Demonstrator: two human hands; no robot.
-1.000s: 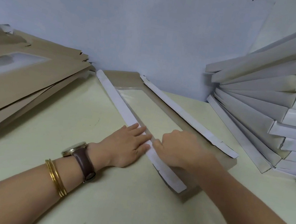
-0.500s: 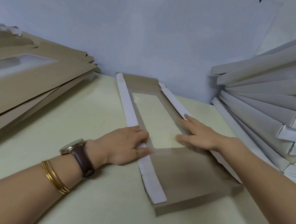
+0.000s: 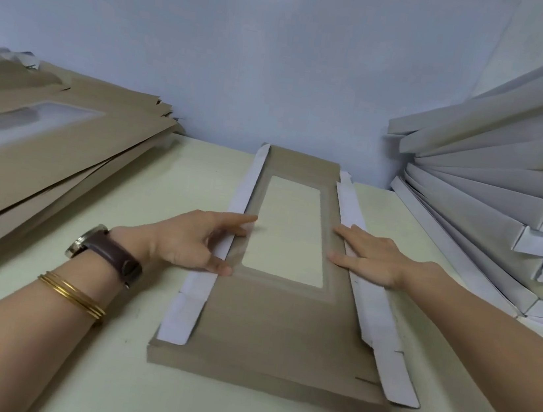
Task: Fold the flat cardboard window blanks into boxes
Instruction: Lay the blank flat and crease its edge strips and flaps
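Left hand (image 3: pixel 189 240) & right hand (image 3: pixel 370 257), fingers straight, press the side flaps of window blank (image 3: pixel 268 326), lying flat on counter (image 3: pixel 95 376) betw. brown blank pile (image 3: pixel 45 155) at left & white box stack (image 3: pixel 491 200) at right.

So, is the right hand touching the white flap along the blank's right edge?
Touching. The head view shows the right hand lying flat across the white flap, fingers straight, with no gap visible between them.

The window blank (image 3: pixel 268 326) lies on the table (image 3: pixel 86 371) between flat blanks (image 3: pixel 46 148) left and folded boxes (image 3: pixel 493 186) right.
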